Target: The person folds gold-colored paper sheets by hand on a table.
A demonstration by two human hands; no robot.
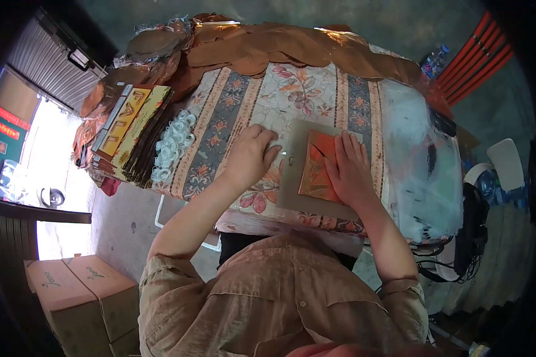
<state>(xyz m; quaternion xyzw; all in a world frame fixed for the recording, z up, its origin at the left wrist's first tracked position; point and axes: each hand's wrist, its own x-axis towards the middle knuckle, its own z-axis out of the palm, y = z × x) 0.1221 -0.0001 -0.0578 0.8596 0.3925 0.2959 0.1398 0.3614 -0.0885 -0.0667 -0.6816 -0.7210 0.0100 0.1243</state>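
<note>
My right hand [351,166] lies flat with its fingers stretched out, pressing on the right part of a shiny orange-and-gold flat packet [315,169]. A dark pointed mark or thin object shows on the packet beside my thumb; I cannot make out which. Underneath is a grey rectangular board [292,193] on the patterned tablecloth [268,89]. To the left of the board, my left hand [251,156] rests on the cloth with bent fingers, the thumb apart from them. Nothing shows in it.
Stacked printed gold bags [131,131] and a heap of white coiled ties [174,143] lie at the left. Brown sheets [262,47] line the far edge. Clear plastic bags [420,172] cover the right end. Cartons [80,291] stand on the floor at lower left.
</note>
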